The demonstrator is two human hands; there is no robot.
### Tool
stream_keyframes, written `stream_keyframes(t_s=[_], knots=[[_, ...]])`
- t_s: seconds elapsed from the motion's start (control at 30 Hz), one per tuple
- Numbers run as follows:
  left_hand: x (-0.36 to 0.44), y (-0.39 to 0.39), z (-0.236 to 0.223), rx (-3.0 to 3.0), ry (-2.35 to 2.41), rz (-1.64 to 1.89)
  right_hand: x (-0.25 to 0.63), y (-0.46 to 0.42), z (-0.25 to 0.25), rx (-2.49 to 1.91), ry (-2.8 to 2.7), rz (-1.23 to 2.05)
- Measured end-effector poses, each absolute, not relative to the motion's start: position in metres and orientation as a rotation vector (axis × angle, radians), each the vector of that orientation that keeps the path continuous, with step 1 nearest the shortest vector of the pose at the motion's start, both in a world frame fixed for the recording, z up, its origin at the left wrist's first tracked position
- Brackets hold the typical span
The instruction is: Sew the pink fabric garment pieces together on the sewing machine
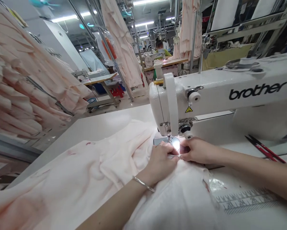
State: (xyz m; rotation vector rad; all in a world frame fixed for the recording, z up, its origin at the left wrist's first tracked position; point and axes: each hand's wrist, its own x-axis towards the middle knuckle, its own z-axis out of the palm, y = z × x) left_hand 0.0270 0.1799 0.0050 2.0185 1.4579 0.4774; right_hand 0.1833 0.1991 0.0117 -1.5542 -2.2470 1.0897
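1. Ruffled pink garments (26, 80) hang on racks well left of the Brother sewing machine (220, 92).
2. Pale pink fabric (86, 179) spreads in loose folds over the white table (105, 126), running up to the machine's presser foot (169, 139).
3. The left hand (160, 163), a silver bangle (143, 184) at its wrist, presses just in front of the foot, fingers closed on a fold of the fabric.
4. The right hand (196, 150) meets it there, fingertips pinching the same fold, holding it tight and close to the foot.
5. Red-handled thread snips (265, 150) lie farther right of the foot, above a printed ruler (249, 201).
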Motion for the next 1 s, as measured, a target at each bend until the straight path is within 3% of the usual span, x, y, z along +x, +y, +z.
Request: stream_keyframes(t_s=[0.43, 1.0], knots=[[0.029, 0.187, 0.005, 1.922, 1.491, 0.415, 0.184, 0.205, 0.017, -1.534, -2.452, 1.030], [0.008, 0.200, -0.009, 1.976, 1.407, 0.604, 0.169, 0.210, 0.008, -1.445, -2.541, 0.595]])
